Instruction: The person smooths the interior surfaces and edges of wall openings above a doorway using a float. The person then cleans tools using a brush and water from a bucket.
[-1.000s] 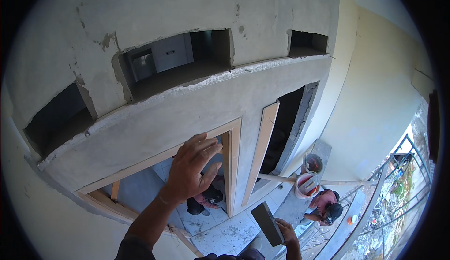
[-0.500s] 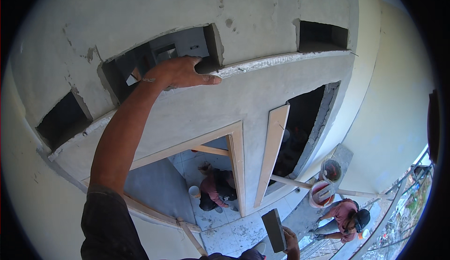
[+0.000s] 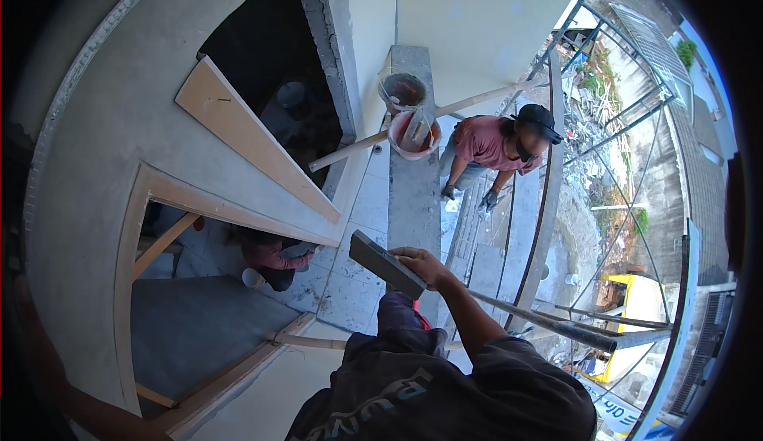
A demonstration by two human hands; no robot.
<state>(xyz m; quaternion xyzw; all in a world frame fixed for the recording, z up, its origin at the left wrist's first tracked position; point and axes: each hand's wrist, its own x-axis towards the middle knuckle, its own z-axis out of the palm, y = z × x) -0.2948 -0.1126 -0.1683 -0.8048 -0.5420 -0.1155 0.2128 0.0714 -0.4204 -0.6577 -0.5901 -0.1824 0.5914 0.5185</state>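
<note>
My right hand [image 3: 420, 266] is closed on a grey rectangular block [image 3: 387, 263], holding it tilted in front of my body. Its fingers wrap the right end; whether the block has a handle underneath is hidden. Along the dark left rim, my left forearm [image 3: 60, 365] reaches up beside the grey plastered wall [image 3: 103, 123]. My left hand fades into the shadow there, so its fingers cannot be made out. Nearest to that arm is the wooden door frame [image 3: 131, 266] set in the wall.
A wooden board [image 3: 254, 139] leans by a dark opening. Two buckets [image 3: 403, 91] [image 3: 415, 135] stand on a grey plank [image 3: 413, 218], by a pole [image 3: 350, 151]. A co-worker [image 3: 493, 143] bends beyond it; another person [image 3: 274, 260] crouches inside the doorway. Metal scaffold bars [image 3: 556, 330] cross at right.
The view has swung right and down, bringing the scaffold and rubble into sight. My left hand, earlier at the wall opening's ledge, is now at the left rim. The right hand still holds the block.
</note>
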